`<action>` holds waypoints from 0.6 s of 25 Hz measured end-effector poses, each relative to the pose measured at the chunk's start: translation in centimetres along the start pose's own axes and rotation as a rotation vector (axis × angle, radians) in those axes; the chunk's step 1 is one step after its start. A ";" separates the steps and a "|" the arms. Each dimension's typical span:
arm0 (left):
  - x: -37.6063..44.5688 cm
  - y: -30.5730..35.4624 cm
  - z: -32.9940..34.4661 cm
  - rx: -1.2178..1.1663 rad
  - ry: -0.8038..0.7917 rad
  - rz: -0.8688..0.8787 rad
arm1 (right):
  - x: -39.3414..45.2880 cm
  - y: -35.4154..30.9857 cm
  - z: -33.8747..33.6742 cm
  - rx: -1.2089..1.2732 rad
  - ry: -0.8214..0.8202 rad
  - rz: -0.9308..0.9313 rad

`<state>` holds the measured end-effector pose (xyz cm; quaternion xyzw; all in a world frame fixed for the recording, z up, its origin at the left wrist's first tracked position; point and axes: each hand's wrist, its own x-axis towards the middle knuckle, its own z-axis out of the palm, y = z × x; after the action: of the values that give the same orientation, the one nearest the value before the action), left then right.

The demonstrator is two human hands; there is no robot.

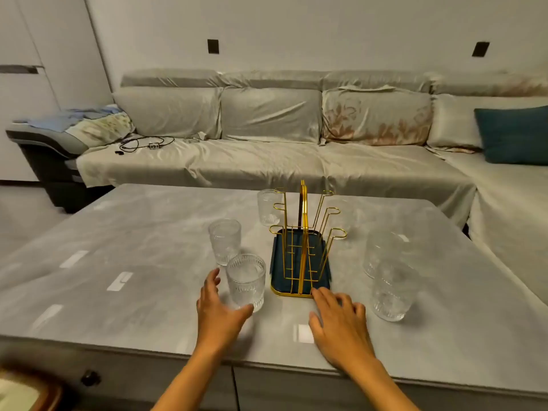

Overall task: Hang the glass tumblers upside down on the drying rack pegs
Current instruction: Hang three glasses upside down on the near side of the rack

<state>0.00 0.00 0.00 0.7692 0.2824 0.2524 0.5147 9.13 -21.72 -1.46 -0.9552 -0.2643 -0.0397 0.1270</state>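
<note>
A gold wire drying rack [305, 232] with looped pegs stands on a dark blue tray [277, 262] in the middle of the grey table; its pegs are bare. Several ribbed glass tumblers stand upright around it. On the left are the nearest tumbler [246, 281], a second one [225, 241] behind it and a third [268, 206] behind the rack. On the right are two more [392, 289] [384, 252]. My left hand [219, 310] is open, curled beside the nearest left tumbler, thumb near its base. My right hand [341, 323] lies open, flat on the table, at the tray's front edge.
The grey table [133, 277] has its front edge just below my wrists. A long grey sofa [267, 149] runs behind and wraps to the right, with a teal cushion [513, 134], folded cloth and a black cable on it.
</note>
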 end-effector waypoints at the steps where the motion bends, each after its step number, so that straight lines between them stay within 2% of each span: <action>1: 0.6 0.0 0.1 0.037 -0.066 0.004 | 0.0 0.0 0.0 0.012 -0.005 0.016; 3: 1.3 -0.2 0.4 0.137 -0.182 0.005 | 0.2 0.4 0.4 0.008 0.016 0.019; 8: 2.4 -0.2 0.4 0.216 -0.249 0.013 | 0.4 0.6 0.7 -0.006 0.000 0.039; 10: 2.9 0.3 0.2 0.150 -0.287 0.005 | 0.2 0.6 0.7 0.002 -0.009 0.045; 15: 4.5 4.8 -4.0 -0.053 -0.166 0.104 | 0.4 0.5 0.5 0.011 -0.014 0.054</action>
<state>1.29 4.23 6.34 0.7872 0.1915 0.2216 0.5427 9.72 -21.79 -2.04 -0.9615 -0.2396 -0.0281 0.1316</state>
